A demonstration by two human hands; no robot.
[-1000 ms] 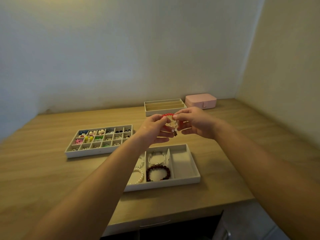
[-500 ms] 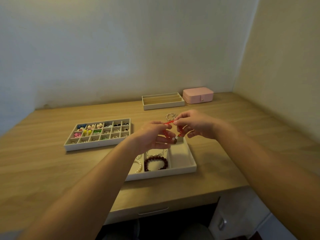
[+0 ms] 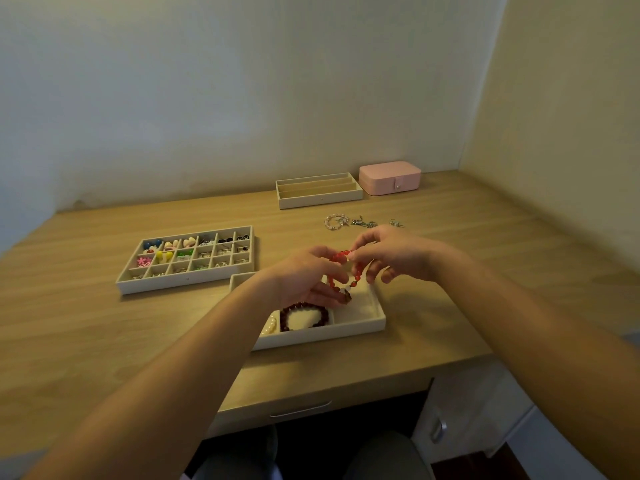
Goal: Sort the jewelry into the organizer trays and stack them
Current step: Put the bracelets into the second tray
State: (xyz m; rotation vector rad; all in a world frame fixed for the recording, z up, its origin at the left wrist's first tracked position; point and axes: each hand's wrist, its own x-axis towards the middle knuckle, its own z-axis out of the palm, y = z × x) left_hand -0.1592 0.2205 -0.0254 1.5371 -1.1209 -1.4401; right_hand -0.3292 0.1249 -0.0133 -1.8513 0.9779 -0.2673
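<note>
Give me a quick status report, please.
Left hand and right hand hold red bead bracelet over bracelet tray. Dark bracelet already in tray. Nothing in the way.

The wooden desk [image 3: 86, 334] carries three pale trays: a grid tray [image 3: 188, 279] of small colourful pieces at the left, a bracelet tray [image 3: 360, 323] near the front edge, and a slotted tray [image 3: 320, 199] at the back, with a pink case [image 3: 389, 177] just beside it. A clear bead bracelet [image 3: 334, 222] and silver pieces [image 3: 363, 223] lie loose on the wood.

Three trays [image 3: 187, 280] [image 3: 322, 336] [image 3: 320, 201], one pink box [image 3: 389, 178], one bright-red bracelet [image 3: 340, 256].
</note>
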